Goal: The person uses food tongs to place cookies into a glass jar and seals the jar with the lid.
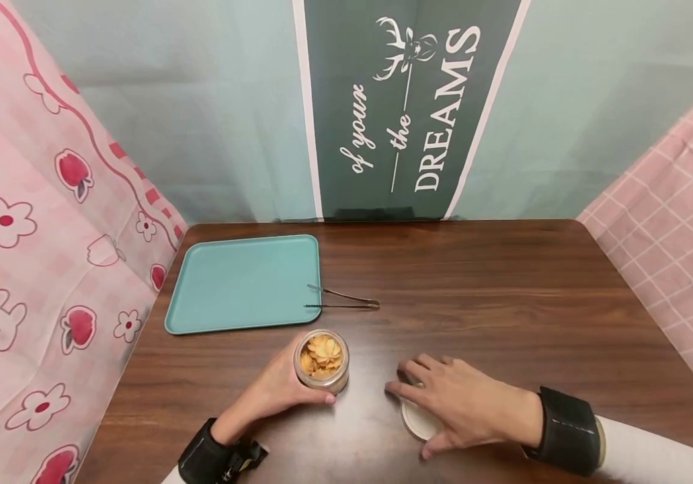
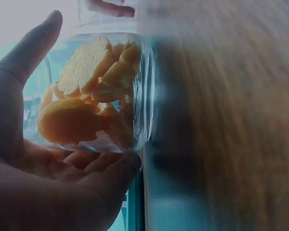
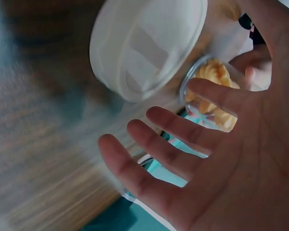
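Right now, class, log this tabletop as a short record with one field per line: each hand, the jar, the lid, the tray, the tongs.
left hand: grips the side of the jar
jar: clear, upright, lid off, filled with golden cookies
right hand: fingers spread and straight, over the lid
lid: white, round, flat on the table, right of the jar
tray: teal, at the table's far left
tongs: metal, partly over the tray's right edge
table: dark wood

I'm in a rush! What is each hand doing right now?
Left hand: holds the open cookie jar.
Right hand: open, fingers spread over the white lid.
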Tool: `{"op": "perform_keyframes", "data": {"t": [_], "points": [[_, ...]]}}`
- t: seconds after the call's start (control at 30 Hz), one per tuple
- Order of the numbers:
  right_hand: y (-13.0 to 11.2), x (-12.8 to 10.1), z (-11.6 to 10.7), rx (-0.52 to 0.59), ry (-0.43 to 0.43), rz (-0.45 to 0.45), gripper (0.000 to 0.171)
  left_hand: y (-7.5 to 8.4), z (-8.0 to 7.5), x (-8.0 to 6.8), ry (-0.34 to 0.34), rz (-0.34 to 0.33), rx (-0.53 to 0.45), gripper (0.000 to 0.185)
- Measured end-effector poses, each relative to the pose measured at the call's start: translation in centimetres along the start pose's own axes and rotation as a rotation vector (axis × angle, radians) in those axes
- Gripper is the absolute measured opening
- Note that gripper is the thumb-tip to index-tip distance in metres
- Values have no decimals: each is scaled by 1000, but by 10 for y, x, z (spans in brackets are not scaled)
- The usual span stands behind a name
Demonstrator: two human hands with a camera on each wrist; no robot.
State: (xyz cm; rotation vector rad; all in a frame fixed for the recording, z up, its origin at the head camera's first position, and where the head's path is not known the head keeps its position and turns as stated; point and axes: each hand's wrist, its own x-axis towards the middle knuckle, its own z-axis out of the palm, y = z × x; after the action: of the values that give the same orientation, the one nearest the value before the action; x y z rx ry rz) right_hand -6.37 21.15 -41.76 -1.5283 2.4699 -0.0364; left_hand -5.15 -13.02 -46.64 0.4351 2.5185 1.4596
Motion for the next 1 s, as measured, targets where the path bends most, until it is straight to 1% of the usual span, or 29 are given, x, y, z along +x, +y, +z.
{"op": "perform_keyframes", "data": {"t": [0.1,0.2,0.33,0.53,0.6,0.7,0.9,1.0], "points": [[-3,-4,5,31,-39,-11,94,0,0,0,2,7,2,105],[-6,-5,11,22,-31,-38,93,0,0,0,4,12,2,104],[-6,-6,18,-40,10,-81,86,-1,0,1,5,15,8,104],[-3,-8,12,-85,26,-117,81,0,0,2,0,17,6,105],[-2,-7,4,-95,28,-123,80,1,0,2,0,21,8,105],[0,-4,-14,-129,48,-131,80,1,2,3,-2,25,15,106],[3,8,-65,-217,166,-125,84,5,6,4,-12,35,3,104],[3,17,-87,-235,197,-129,86,5,7,3,-18,40,-16,104]]}}
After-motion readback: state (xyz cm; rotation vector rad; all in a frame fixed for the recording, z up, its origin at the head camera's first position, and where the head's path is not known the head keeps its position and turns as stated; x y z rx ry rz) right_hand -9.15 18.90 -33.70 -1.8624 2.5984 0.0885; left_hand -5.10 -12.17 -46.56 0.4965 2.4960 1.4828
